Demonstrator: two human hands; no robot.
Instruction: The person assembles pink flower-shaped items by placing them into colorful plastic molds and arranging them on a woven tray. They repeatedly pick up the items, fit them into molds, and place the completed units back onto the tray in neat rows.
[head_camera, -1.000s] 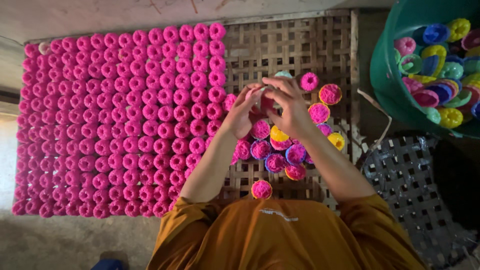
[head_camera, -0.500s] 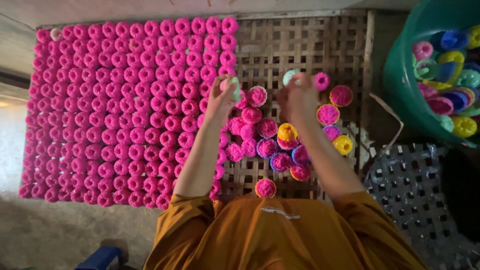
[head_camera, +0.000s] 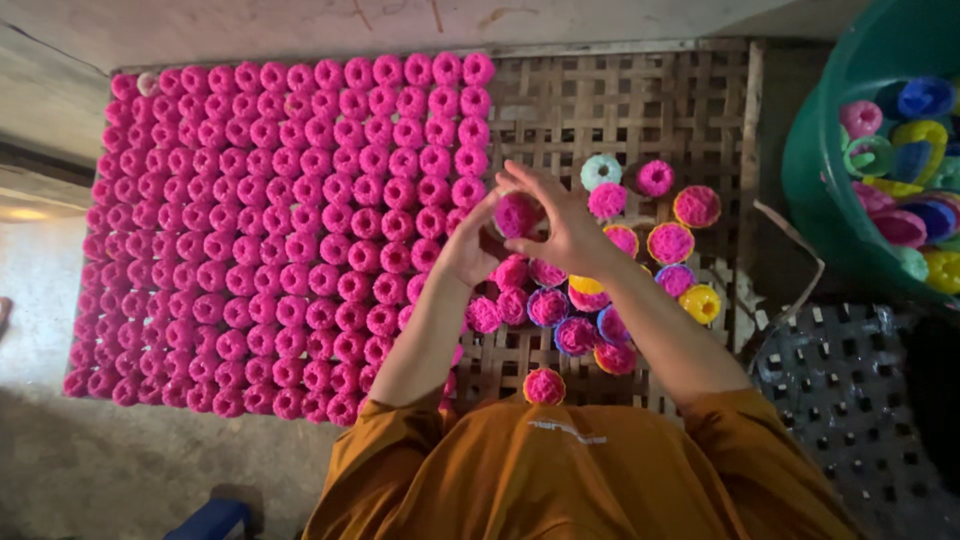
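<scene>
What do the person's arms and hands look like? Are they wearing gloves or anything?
No gloves: the left hand and right hand are bare, and no rings or watch show. Both forearms are bare too. Loose orange-brown sleeves start near the elbows, part of a plain top of the same colour.

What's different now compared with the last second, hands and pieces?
Both hands came back together: the left hand and right hand had spread apart half a second ago and now close around one pink piece between them. The rows of pink pieces on the woven tray and the green tub look unchanged.
</scene>
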